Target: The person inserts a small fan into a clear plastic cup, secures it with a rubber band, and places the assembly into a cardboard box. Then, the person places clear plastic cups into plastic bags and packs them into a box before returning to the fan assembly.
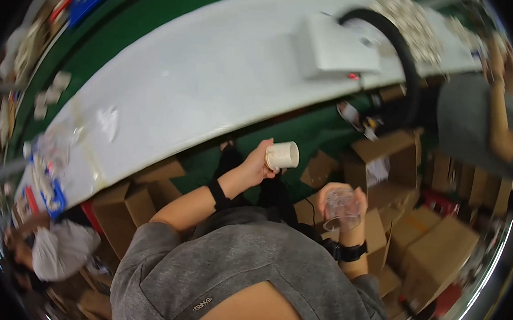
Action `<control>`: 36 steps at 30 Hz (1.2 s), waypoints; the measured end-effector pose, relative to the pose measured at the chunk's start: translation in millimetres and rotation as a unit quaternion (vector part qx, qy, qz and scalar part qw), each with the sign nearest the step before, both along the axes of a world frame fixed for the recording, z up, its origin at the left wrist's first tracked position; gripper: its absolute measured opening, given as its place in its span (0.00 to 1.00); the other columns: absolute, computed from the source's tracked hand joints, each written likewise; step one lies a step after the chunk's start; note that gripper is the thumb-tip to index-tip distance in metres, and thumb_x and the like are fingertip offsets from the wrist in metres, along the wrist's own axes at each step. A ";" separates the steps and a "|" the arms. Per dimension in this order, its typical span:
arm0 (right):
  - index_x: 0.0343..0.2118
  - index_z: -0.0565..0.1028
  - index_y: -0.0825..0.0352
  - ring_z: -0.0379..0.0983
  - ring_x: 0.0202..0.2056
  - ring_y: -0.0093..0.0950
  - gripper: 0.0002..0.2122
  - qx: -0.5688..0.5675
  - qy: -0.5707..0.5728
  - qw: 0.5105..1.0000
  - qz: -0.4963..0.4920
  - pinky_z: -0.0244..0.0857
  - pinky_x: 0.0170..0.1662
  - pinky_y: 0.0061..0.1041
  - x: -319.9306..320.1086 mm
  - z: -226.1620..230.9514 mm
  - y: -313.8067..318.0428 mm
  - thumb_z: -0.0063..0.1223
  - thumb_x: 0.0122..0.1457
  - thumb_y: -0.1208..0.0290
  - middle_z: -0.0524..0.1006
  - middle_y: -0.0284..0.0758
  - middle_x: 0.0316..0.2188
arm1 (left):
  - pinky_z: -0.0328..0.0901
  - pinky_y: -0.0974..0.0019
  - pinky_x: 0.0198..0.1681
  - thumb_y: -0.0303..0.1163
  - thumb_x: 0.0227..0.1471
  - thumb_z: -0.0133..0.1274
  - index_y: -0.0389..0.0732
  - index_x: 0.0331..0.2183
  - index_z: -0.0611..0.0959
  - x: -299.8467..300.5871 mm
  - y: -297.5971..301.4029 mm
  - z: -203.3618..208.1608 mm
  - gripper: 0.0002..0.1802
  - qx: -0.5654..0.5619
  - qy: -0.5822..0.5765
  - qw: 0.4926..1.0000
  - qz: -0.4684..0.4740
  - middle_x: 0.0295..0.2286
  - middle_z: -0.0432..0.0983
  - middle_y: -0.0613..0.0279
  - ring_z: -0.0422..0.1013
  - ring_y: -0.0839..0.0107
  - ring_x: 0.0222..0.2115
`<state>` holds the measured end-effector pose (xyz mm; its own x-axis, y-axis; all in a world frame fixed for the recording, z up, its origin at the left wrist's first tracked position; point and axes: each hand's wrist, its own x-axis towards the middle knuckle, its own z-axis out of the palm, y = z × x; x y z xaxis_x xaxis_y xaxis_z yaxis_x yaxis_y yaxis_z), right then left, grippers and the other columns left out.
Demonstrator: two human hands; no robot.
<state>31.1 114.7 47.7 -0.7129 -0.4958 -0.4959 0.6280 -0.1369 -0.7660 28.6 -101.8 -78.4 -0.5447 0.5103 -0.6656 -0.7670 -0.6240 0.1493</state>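
Observation:
My left hand is closed around a cream-coloured cylindrical cup, tilted on its side with one end turned to the right. To its right, my right hand grips a clear, see-through cup. Its fingers wrap round the cup's far side and show partly through the wall. The two cups are apart, both held in front of my body on the near side of the white table. Black bands sit on both my wrists.
A white box-shaped device with a thick black hose stands on the table, beside a heap of cream pieces. Open cardboard boxes flank me. Clear plastic bags lie at the table's left end. Co-workers are at right and lower left.

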 end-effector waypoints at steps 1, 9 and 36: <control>0.26 0.67 0.78 0.64 0.16 0.22 0.34 -0.037 -0.034 0.998 -0.035 0.57 0.18 0.16 15.3 -5.1 17.6 0.30 0.46 0.40 0.69 0.40 0.17 | 0.52 0.74 0.12 0.51 0.48 0.31 0.39 0.31 0.69 -11.3 22.0 -12.6 0.24 0.039 -0.029 0.999 -0.021 0.21 0.67 0.58 0.63 0.71 0.16; 0.28 0.67 0.78 0.65 0.19 0.23 0.32 -0.143 -0.055 0.970 -0.187 0.59 0.24 0.17 86.0 -34.2 107.2 0.32 0.48 0.43 0.69 0.40 0.20 | 0.45 0.75 0.10 0.48 0.42 0.31 0.37 0.31 0.68 -80.1 162.6 -62.0 0.24 0.141 -0.163 0.975 0.055 0.20 0.63 0.51 0.54 0.69 0.13; 0.33 0.68 0.70 0.64 0.19 0.28 0.25 -0.245 -0.188 0.830 -0.465 0.57 0.22 0.23 -10.2 -141.2 146.1 0.31 0.51 0.47 0.70 0.38 0.23 | 0.62 0.63 0.31 0.38 0.41 0.44 0.35 0.36 0.70 -84.0 178.0 -32.3 0.20 -0.603 0.607 0.489 -0.168 0.27 0.69 0.51 0.66 0.54 0.28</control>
<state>20.8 260.8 -93.5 -0.7402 -0.0264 -0.6719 0.2590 -0.9333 -0.2487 -55.4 76.2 -110.7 -0.9325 0.3417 0.1169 0.3150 0.6114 0.7259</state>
